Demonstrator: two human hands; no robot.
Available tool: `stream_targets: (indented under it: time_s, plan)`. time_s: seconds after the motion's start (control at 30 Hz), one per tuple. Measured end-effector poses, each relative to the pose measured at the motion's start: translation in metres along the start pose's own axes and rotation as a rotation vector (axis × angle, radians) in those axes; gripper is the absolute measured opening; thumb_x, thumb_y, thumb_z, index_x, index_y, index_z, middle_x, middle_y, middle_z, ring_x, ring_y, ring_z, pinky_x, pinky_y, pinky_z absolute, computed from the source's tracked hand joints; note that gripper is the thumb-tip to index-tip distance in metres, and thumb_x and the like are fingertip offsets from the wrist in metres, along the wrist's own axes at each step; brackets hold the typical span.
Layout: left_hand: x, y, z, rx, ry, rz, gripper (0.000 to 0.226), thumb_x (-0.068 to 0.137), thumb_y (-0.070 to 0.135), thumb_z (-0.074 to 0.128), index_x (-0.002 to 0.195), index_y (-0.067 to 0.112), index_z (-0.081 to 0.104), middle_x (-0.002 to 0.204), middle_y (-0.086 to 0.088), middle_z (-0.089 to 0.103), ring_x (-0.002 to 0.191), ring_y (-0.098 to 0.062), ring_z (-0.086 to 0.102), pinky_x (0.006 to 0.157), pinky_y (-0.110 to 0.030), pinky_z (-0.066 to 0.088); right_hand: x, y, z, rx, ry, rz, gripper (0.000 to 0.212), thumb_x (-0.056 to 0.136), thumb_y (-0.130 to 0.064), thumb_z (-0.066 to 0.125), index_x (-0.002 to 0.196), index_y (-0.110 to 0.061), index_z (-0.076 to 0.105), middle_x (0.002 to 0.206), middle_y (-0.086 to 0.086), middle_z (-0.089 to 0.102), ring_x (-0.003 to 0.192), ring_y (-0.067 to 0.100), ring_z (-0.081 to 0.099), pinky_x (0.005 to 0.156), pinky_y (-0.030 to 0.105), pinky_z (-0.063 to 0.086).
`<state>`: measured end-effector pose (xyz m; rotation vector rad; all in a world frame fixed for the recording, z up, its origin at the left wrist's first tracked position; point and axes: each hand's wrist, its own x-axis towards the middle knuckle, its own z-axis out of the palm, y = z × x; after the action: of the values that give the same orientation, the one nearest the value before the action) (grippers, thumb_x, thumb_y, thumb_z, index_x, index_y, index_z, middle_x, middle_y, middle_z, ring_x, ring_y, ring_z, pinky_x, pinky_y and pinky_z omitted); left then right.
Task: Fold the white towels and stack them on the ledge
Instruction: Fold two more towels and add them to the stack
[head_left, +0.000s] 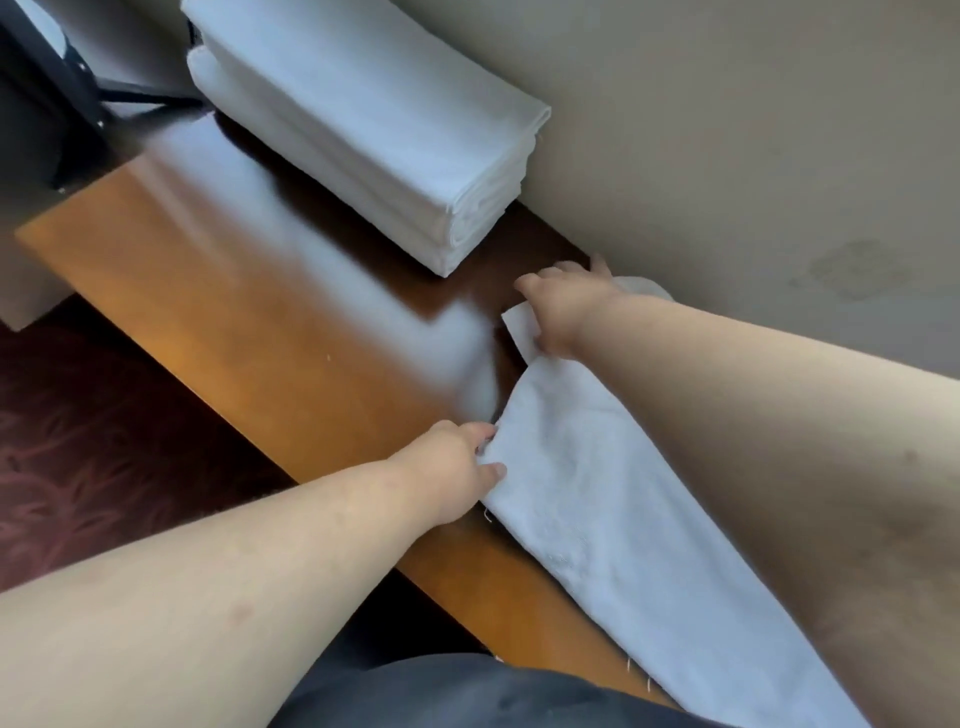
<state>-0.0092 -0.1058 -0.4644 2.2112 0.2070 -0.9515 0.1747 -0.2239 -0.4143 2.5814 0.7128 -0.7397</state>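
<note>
Stretching lengthwise along ledge (234, 291), towel (597, 499) between hands

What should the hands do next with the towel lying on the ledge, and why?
Probably fold it across its length. The towel lies as a long narrow strip on the ledge; the left hand pinches its near edge and the right hand holds its far end, short of the stack.

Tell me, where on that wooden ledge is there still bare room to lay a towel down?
The ledge is bare along its front half, between the stack of folded towels by the wall and the front edge, running up to the left hand. The near right end is crowded: the long towel lies there, with the right hand on its far corner.
</note>
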Motion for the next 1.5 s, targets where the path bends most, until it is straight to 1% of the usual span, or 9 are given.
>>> stream_targets:
  time_s: [0.13, 0.27, 0.37, 0.5, 0.67, 0.83, 0.97, 1.23, 1.5]
  plan:
    - [0.001, -0.005, -0.012, 0.040, -0.110, 0.084, 0.047, 0.098, 0.049, 0.040, 0.144, 0.040, 0.040, 0.133, 0.003, 0.049, 0.115, -0.023, 0.052, 0.098, -0.037, 0.046, 0.014, -0.010, -0.005, -0.067, -0.118, -0.060, 0.012, 0.094, -0.027, 0.050, 0.104, -0.022, 0.055, 0.094, -0.002, 0.052, 0.110, 0.028, 0.057, 0.105, 0.047, 0.035]
    - [0.007, -0.007, -0.018, -0.146, 0.019, 0.087, 0.037, 0.097, 0.046, 0.048, 0.130, 0.031, 0.055, 0.125, 0.003, 0.056, 0.108, -0.018, 0.057, 0.094, -0.036, 0.048, -0.003, 0.005, 0.002, 0.238, 0.092, -0.183, 0.013, 0.095, -0.027, 0.052, 0.101, -0.021, 0.062, 0.092, -0.004, 0.056, 0.093, 0.022, 0.060, 0.071, 0.030, 0.039]
    - [0.013, 0.003, -0.020, -0.359, 0.249, -0.002, 0.072, 0.087, 0.052, 0.062, 0.146, 0.026, 0.031, 0.141, -0.001, 0.043, 0.121, -0.019, 0.050, 0.100, -0.037, 0.045, -0.036, 0.018, 0.002, 0.460, 0.189, -0.170, 0.017, 0.091, -0.025, 0.055, 0.102, -0.034, 0.064, 0.085, -0.010, 0.063, 0.082, 0.014, 0.061, 0.065, 0.030, 0.045]
    - [0.009, 0.039, -0.018, -0.453, 0.287, 0.133, 0.094, 0.077, 0.058, 0.070, 0.152, 0.034, 0.018, 0.152, 0.003, 0.034, 0.136, -0.016, 0.039, 0.107, -0.034, 0.038, -0.086, 0.031, -0.003, 0.653, 0.269, -0.186, 0.020, 0.088, -0.019, 0.059, 0.095, -0.037, 0.065, 0.086, -0.013, 0.067, 0.081, 0.006, 0.062, 0.070, 0.033, 0.052]
    - [-0.003, 0.074, -0.013, -0.562, 0.296, 0.337, 0.053, 0.084, 0.038, 0.071, 0.131, 0.039, 0.046, 0.119, 0.017, 0.059, 0.107, -0.003, 0.059, 0.080, -0.019, 0.046, -0.134, 0.044, -0.006, 0.916, 0.420, -0.214, 0.016, 0.091, -0.024, 0.064, 0.090, -0.039, 0.067, 0.088, -0.023, 0.068, 0.084, -0.002, 0.062, 0.066, 0.010, 0.044]
    - [-0.018, 0.088, -0.014, -0.435, 0.482, 0.235, 0.023, 0.089, 0.029, 0.051, 0.106, 0.044, 0.053, 0.079, 0.013, 0.061, 0.058, 0.002, 0.056, 0.042, -0.011, 0.035, -0.157, 0.063, -0.009, 1.088, 0.517, -0.167, 0.008, 0.091, -0.033, 0.065, 0.088, -0.040, 0.068, 0.071, -0.023, 0.063, 0.060, -0.004, 0.052, 0.053, 0.008, 0.039]
    - [-0.026, 0.068, -0.017, -0.464, 0.514, 0.076, 0.010, 0.091, 0.047, 0.051, 0.093, 0.039, 0.057, 0.066, 0.011, 0.057, 0.050, -0.006, 0.049, 0.047, -0.021, 0.036, -0.159, 0.069, -0.014, 1.222, 0.559, -0.106, 0.005, 0.089, -0.036, 0.064, 0.091, -0.038, 0.069, 0.057, -0.022, 0.049, 0.046, -0.001, 0.039, 0.041, 0.011, 0.031]
    - [-0.042, -0.005, -0.044, -0.402, 0.482, -0.072, 0.050, 0.087, 0.062, 0.053, 0.101, 0.016, 0.066, 0.101, -0.010, 0.070, 0.088, -0.024, 0.065, 0.077, -0.035, 0.051, -0.095, 0.056, -0.029, 1.162, 0.491, 0.040, 0.012, 0.091, -0.040, 0.059, 0.097, -0.032, 0.066, 0.085, -0.005, 0.069, 0.068, 0.013, 0.060, 0.054, 0.023, 0.047]
    - [-0.025, -0.032, -0.079, -0.190, 0.428, -0.163, 0.038, 0.092, 0.058, 0.046, 0.092, 0.023, 0.059, 0.086, 0.000, 0.066, 0.078, -0.019, 0.062, 0.076, -0.037, 0.052, 0.013, 0.010, -0.030, 0.852, 0.371, 0.149, 0.026, 0.097, -0.032, 0.049, 0.110, -0.012, 0.059, 0.105, 0.010, 0.065, 0.087, 0.031, 0.058, 0.073, 0.035, 0.047]
